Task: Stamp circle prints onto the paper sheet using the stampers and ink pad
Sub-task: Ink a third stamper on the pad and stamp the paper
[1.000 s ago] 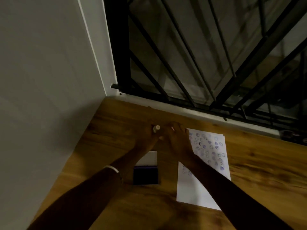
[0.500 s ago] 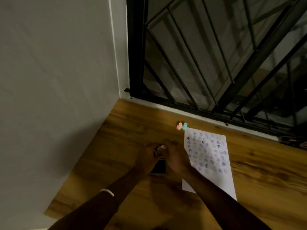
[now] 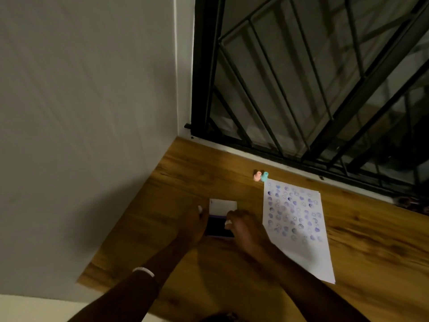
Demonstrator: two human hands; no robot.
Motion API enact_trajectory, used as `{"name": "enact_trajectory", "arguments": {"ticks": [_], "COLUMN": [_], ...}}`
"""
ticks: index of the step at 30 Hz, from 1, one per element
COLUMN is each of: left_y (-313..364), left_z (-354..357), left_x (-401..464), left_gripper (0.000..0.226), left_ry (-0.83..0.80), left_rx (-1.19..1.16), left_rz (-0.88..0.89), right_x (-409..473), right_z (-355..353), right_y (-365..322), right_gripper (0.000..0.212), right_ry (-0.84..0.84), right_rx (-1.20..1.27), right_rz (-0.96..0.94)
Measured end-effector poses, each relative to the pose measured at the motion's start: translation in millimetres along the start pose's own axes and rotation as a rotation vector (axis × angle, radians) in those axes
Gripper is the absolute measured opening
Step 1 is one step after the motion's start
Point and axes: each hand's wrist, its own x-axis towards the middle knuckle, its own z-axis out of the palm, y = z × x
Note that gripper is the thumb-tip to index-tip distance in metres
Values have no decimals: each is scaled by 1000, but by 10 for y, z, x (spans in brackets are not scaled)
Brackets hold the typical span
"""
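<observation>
My 2 hands have come down from the far end of the desk (image 3: 185,173) to the ink pad (image 3: 218,227), which lies open just left of the paper sheet (image 3: 299,228), its white lid (image 3: 223,206) folded back toward the window grille (image 3: 301,89). A second ago both hands were bunched together over the spot where 2 stampers, 1 pink (image 3: 256,176) and 1 teal (image 3: 264,176), now stand side by side at the sheet's top left corner.

My left hand (image 3: 192,226) sits against the pad's left edge, and something small and pale shows at its far fingertips; whether that is a stamper or a fingernail I cannot tell. My right hand (image 3: 246,228) hovers over the pad's right side, with a pale tip pointing at the dark ink surface. That may be a third stamper pinched in my grip, but the dim light leaves it unclear.

The move reads as re-inking, or closing the pad. The sheet already carries rows of purple and blue circle prints across its upper 2 thirds, while the near end is blank, so I judge the task well along but unfinished.

Most of the pad is hidden under my hands, the prints are too small to read, and the desk's right side runs out of frame.
</observation>
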Motion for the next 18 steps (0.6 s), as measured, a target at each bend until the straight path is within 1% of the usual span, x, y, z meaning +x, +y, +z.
{"name": "enact_trajectory", "arguments": {"ticks": [3, 5, 7, 8, 11, 13, 15, 18], "left_y": [-54, -69, -110, -132, -213, -247, -268, -284], "left_z": [-4, -1, 18, 36, 100, 108, 108, 120], "left_x": [-98, -148, -183, -200, -247, -255, -234, -225], "left_gripper": [18, 15, 13, 12, 9, 8, 10, 11], "left_ry": [-25, -71, -83, -75, -36, -38, -59, -75], "left_rx": [23, 67, 129, 156, 212, 252, 235, 265], "left_rz": [24, 56, 85, 99, 135, 128, 99, 105], "right_x": [17, 33, 40, 42, 43, 51, 62, 76], "right_z": [135, 172, 221, 250, 315, 345, 369, 341], "right_y": [-12, -5, 8, 6, -12, -8, 2, 6], "right_gripper": [27, 38, 48, 47, 36, 41, 47, 41], "right_ry": [-30, -48, -46, -25, -1, 16, 17, 44], "right_rx": [-74, -83, -83, -81, -115, -100, -61, -84], "right_rz": [-28, -22, -15, -18, -12, -11, -17, -27]}}
